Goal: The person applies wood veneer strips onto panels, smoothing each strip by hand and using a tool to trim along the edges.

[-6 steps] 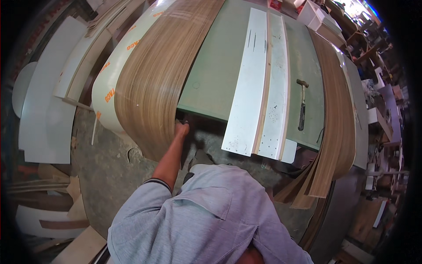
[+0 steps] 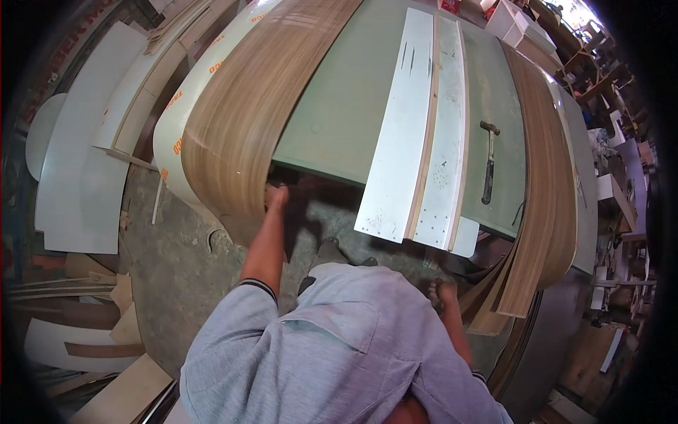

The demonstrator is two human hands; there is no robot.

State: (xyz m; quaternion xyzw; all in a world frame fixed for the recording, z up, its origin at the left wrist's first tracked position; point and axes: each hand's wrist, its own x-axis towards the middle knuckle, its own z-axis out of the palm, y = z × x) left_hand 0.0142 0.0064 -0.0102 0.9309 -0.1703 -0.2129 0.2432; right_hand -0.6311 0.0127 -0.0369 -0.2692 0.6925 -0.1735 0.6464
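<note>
My left hand (image 2: 277, 196) is closed on the near edge of a brown wood-grain laminate sheet (image 2: 247, 120), which curves down over the left side of a green-topped table (image 2: 325, 134). Part of its fingers is hidden behind that edge. Low under the table's front, my right hand (image 2: 443, 291) hangs with fingers loosely bent and apart, and nothing shows in it. Nearest to it are narrow wood-grain strips (image 2: 519, 290) drooping from the table's right side. A hammer (image 2: 489, 162) lies on the green top, right of two long white boards (image 2: 399, 141).
A pale sheet with orange print (image 2: 169, 134) bends down beyond the laminate. White panels (image 2: 85, 155) lean at the far left, above offcuts (image 2: 120, 389) on the concrete floor (image 2: 176, 283). Shelves and cluttered boards (image 2: 614, 191) line the right.
My left hand has moved left and slightly away from me, and the laminate's near edge has shifted left with it. My right hand and forearm have come into view beside the strips.
</note>
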